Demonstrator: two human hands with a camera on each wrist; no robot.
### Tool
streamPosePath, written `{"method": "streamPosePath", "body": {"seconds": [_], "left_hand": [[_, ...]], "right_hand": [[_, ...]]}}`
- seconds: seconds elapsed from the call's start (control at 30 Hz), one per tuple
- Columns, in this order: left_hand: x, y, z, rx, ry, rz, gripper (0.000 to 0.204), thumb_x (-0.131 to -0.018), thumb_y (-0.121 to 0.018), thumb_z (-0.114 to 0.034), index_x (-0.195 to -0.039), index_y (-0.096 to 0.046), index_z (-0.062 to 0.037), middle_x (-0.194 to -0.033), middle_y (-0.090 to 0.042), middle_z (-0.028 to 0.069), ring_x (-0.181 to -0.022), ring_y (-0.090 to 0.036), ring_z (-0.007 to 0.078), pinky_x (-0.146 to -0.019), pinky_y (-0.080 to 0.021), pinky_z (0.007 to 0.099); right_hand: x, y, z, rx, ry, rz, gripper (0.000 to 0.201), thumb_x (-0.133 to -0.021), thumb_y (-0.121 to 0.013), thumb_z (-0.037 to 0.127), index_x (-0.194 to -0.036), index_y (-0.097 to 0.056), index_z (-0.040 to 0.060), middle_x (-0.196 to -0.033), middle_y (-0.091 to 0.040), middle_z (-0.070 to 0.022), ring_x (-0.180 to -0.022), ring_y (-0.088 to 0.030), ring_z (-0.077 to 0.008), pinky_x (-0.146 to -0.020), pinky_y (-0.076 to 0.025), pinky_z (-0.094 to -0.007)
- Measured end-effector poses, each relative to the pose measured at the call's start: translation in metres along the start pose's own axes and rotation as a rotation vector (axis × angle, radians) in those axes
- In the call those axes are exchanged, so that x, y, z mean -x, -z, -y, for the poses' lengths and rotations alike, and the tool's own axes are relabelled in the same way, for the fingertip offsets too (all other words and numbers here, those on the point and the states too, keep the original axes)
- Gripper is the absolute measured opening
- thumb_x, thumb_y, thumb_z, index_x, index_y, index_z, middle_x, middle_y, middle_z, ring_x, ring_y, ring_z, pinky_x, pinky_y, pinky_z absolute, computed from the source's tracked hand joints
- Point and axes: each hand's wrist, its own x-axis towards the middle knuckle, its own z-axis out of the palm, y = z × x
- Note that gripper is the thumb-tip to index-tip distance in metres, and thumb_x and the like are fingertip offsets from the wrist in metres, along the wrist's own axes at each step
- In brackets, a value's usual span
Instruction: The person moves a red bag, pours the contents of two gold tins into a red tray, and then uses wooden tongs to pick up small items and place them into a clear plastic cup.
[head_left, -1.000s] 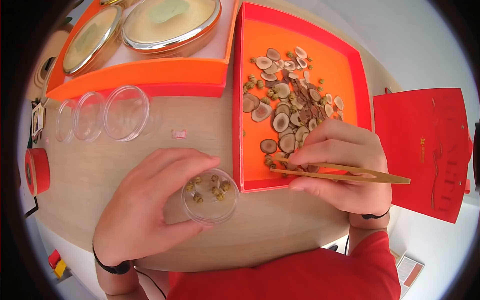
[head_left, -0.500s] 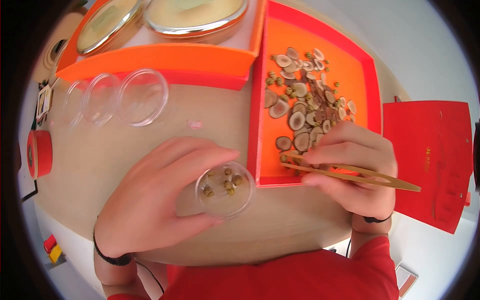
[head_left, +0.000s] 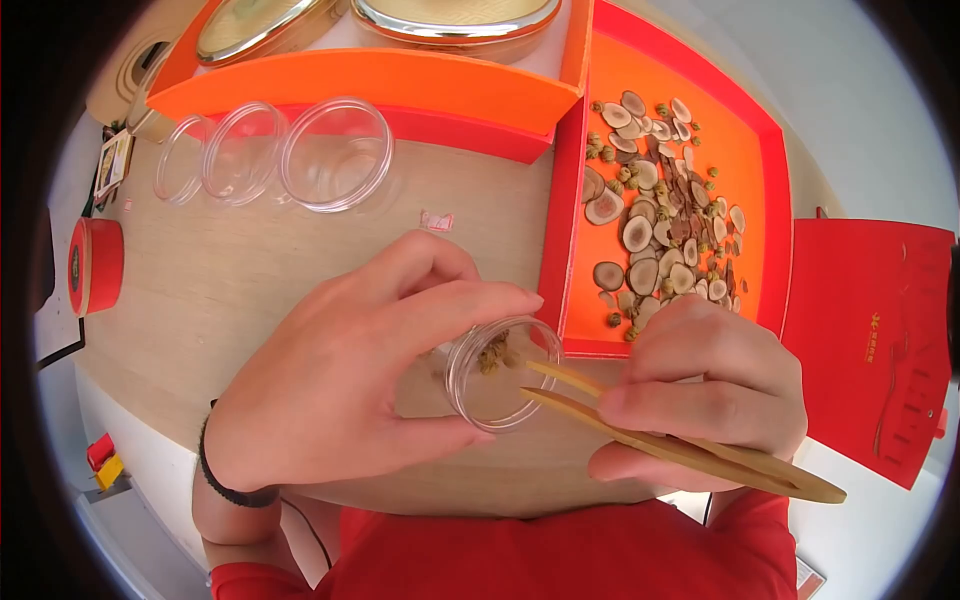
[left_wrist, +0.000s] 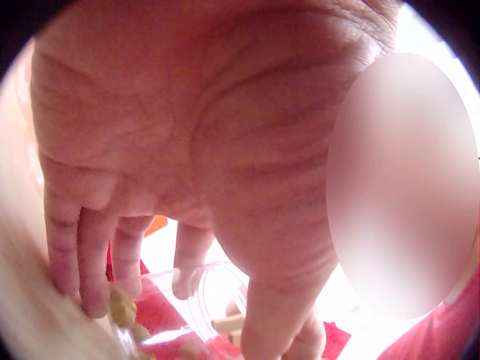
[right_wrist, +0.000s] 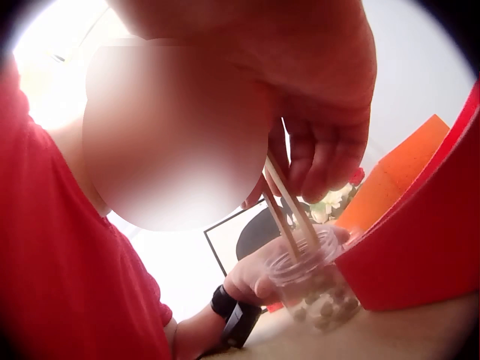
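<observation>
My left hand (head_left: 335,360) grips a clear plastic jar (head_left: 510,400) between thumb and fingers, its mouth tilted toward the right. Inside lie several small ribbed, olive-brown dried buds (head_left: 493,354), bunched together in the head view. My right hand (head_left: 715,390) holds bamboo tweezers (head_left: 690,452), thumb on one side and fingers on the other. Their two tips stand apart, with nothing visible between them. In the right wrist view the tips of these tweezers (right_wrist: 289,217) reach into the mouth of the jar (right_wrist: 319,289). Buds (left_wrist: 122,307) also show through the jar wall in the left wrist view.
Right of the jar stands a red box tray (head_left: 765,240) with an orange floor, holding dried slices (head_left: 637,233) and more buds. Three clear jars (head_left: 337,155) stand at the back left, before an orange box (head_left: 370,85) of gold-lidded containers. A small pink wrapper (head_left: 437,221) lies nearby.
The tweezers have left the buds in the red tray and come over to the jar's mouth. My left hand has tipped the jar toward them, and its buds have slid together.
</observation>
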Motion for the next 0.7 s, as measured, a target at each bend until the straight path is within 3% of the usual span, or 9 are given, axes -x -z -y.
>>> {"method": "streamPosePath", "body": {"seconds": [0.23,0.3,0.4,0.5,0.7], "left_hand": [[0.0,0.001,0.001,0.002,0.004,0.004,0.08,-0.063,-0.097,-0.012,-0.139,-0.073,-0.0092,-0.123,-0.063,0.011,-0.113,-0.065,0.0293,-0.102,-0.053,0.04],[-0.002,0.002,0.001,-0.011,-0.02,0.015,0.08,-0.063,-0.097,-0.012,-0.139,-0.073,-0.0088,-0.123,-0.063,0.0111,-0.114,-0.065,0.0294,-0.103,-0.052,0.0411],[-0.002,0.0,-0.001,0.04,0.001,0.0,0.078,-0.063,-0.096,-0.011,-0.137,-0.073,-0.0073,-0.123,-0.062,0.0111,-0.114,-0.065,0.03,-0.108,-0.05,0.0422],[-0.003,-0.001,-0.001,0.074,0.016,0.0,0.078,-0.062,-0.096,-0.01,-0.136,-0.072,-0.0056,-0.123,-0.062,0.0114,-0.117,-0.065,0.03,-0.111,-0.05,0.0419],[-0.003,-0.003,0.002,0.063,-0.001,-0.056,0.081,-0.059,-0.095,-0.009,-0.137,-0.071,-0.0038,-0.127,-0.062,0.0129,-0.123,-0.064,0.0299,-0.112,-0.049,0.0418]], "right_hand": [[0.0,0.016,0.002,0.091,0.007,-0.072,0.044,-0.074,-0.101,0.028,-0.1,-0.078,-0.0002,-0.088,-0.067,-0.0109,-0.068,-0.062,-0.0197,-0.059,-0.047,-0.0328],[0.001,0.032,0.004,0.197,-0.049,-0.109,0.044,-0.07,-0.1,0.028,-0.096,-0.078,0.0001,-0.085,-0.067,-0.0115,-0.068,-0.063,-0.0197,-0.059,-0.046,-0.0325],[0.007,0.043,0.009,0.282,-0.274,-0.131,0.043,-0.064,-0.097,0.026,-0.093,-0.079,-0.0007,-0.081,-0.067,-0.0122,-0.067,-0.064,-0.0209,-0.059,-0.045,-0.032],[0.01,0.053,0.005,0.275,-0.392,0.027,0.044,-0.065,-0.098,0.024,-0.098,-0.081,-0.0014,-0.084,-0.068,-0.0123,-0.068,-0.065,-0.022,-0.06,-0.047,-0.0324],[0.011,0.052,-0.008,0.19,-0.346,0.124,0.04,-0.07,-0.099,0.018,-0.1,-0.082,-0.0008,-0.09,-0.069,-0.0121,-0.07,-0.068,-0.0226,-0.058,-0.048,-0.0325]]}}
